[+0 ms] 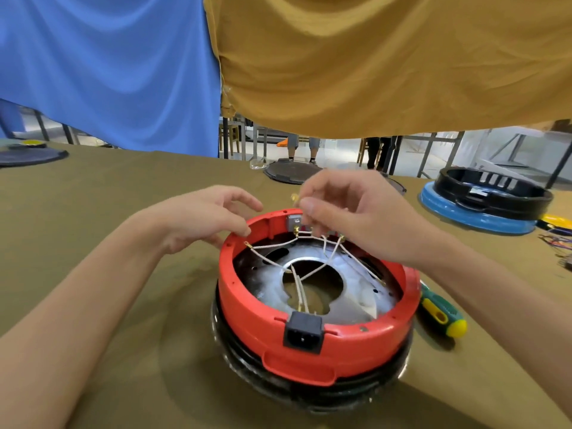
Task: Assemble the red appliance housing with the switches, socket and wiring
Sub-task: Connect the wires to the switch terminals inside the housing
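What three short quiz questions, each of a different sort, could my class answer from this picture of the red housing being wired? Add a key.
1. True or false: the black socket sits in the near wall of the red housing.
2. Which tool lies on the table beside the housing? A) pliers B) screwdriver C) hammer
3. Fill in: the right hand pinches a white ____ above the housing's far wall.

Key: 1 true. 2 B. 3 wire. The left hand rests its fingers on the rim.
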The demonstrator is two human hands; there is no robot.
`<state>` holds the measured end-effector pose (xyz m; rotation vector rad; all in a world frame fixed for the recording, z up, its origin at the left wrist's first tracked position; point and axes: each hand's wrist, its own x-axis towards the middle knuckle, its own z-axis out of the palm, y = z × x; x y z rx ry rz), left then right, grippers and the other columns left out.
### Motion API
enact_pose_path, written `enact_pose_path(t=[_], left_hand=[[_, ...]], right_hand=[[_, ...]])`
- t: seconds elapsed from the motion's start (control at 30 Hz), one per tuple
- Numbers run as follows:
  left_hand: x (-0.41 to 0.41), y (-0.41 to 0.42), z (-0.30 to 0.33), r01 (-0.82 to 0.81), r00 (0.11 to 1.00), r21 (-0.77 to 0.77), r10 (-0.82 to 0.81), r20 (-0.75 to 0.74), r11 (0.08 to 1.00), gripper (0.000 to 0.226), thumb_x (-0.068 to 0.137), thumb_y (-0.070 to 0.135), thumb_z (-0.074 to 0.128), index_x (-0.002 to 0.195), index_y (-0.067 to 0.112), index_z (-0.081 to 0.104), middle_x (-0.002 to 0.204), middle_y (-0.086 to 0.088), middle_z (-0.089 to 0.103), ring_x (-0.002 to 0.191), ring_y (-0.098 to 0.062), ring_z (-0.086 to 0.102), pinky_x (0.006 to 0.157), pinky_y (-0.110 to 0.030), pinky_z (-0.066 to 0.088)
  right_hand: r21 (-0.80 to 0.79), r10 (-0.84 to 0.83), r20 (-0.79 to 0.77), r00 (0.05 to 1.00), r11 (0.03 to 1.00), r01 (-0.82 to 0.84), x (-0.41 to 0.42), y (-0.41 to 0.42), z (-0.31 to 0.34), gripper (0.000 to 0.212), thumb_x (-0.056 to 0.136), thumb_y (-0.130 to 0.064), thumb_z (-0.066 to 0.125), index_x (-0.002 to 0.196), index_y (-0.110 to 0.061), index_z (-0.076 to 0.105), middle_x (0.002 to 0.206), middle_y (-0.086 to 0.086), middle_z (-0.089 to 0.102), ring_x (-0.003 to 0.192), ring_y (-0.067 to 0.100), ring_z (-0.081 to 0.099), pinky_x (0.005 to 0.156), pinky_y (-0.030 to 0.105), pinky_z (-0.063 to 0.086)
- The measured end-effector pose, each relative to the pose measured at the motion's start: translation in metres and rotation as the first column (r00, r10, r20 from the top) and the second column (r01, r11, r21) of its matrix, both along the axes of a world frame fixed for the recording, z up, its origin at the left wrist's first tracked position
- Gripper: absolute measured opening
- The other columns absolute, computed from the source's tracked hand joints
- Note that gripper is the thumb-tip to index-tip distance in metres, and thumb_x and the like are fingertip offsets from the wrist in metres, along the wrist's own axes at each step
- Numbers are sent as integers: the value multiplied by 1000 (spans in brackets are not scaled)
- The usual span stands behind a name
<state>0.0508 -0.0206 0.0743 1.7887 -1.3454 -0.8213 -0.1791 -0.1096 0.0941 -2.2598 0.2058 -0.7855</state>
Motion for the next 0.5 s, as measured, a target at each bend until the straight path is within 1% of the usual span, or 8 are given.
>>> enact_pose_path(t=[0.07, 0.13, 0.17, 0.2, 0.27, 0.33, 0.43, 0.5], left_hand=[[-1, -8, -8, -94, 994, -108, 88, -56, 990, 33, 89, -5, 63, 114, 17, 66, 105, -6, 74, 86, -18, 72, 71, -30, 57], [-5, -15, -17, -158, 979, -191, 129, -155, 969, 27, 92, -2, 63, 114, 13, 65, 107, -8, 75, 90, -23, 73, 80, -35, 58], [-6, -18, -20, -182, 969, -220, 137, -205, 958, 23, 93, 2, 64, 113, 13, 64, 107, -7, 75, 91, -24, 74, 82, -37, 58], [-6, -19, -22, -194, 960, -234, 136, -243, 953, 21, 92, 7, 66, 112, 15, 64, 107, -5, 76, 92, -24, 74, 83, -37, 58], [-6, -21, -24, -161, 948, -206, 93, -304, 965, 28, 86, 15, 70, 113, 20, 63, 107, 2, 76, 92, -20, 74, 78, -33, 59], [-8, -22, -26, -121, 945, -174, 59, -322, 977, 36, 79, 8, 62, 113, 21, 63, 110, 4, 74, 91, -16, 74, 73, -29, 60], [-13, -25, -32, -138, 951, -213, 70, -300, 967, 44, 82, -14, 48, 110, 15, 65, 114, -3, 72, 90, -15, 70, 78, -25, 57], [-15, -26, -35, -128, 941, -228, 46, -335, 965, 47, 82, -18, 45, 111, 13, 65, 114, -4, 73, 92, -17, 70, 82, -27, 57]], right_hand=[[-97, -2, -117, 993, 995, -10, -4, -1, -6, 6, 93, -13, 66, 95, -11, 71, 79, -1, 69, 69, 21, 61, 64, 34, 52], [-123, 13, -189, 982, 992, -37, -7, 1, -12, 6, 91, -17, 68, 93, -18, 74, 78, -10, 69, 68, 8, 59, 64, 25, 50], [-137, 24, -222, 975, 989, -55, -8, 2, -14, 6, 90, -19, 69, 92, -21, 75, 79, -12, 70, 69, 6, 61, 64, 20, 49], [-152, 30, -251, 967, 986, -71, -8, 4, -15, 6, 89, -21, 70, 92, -23, 76, 80, -13, 71, 72, 6, 63, 66, 19, 50], [-158, 36, -266, 963, 984, -80, -9, 5, -16, 7, 88, -24, 71, 92, -24, 76, 81, -10, 72, 75, 10, 67, 68, 22, 53], [-144, 62, -261, 963, 984, -102, -11, 7, -15, 6, 88, -22, 71, 91, -24, 76, 81, -11, 72, 75, 11, 67, 68, 20, 53], [-138, 118, -335, 935, 975, -173, -13, 13, -15, 9, 89, -18, 72, 90, -26, 74, 81, -16, 70, 78, 10, 67, 70, 18, 52], [-164, 121, -364, 924, 968, -191, -14, 17, -16, 12, 90, -18, 71, 90, -30, 74, 84, -18, 69, 82, 8, 67, 73, 17, 51]])
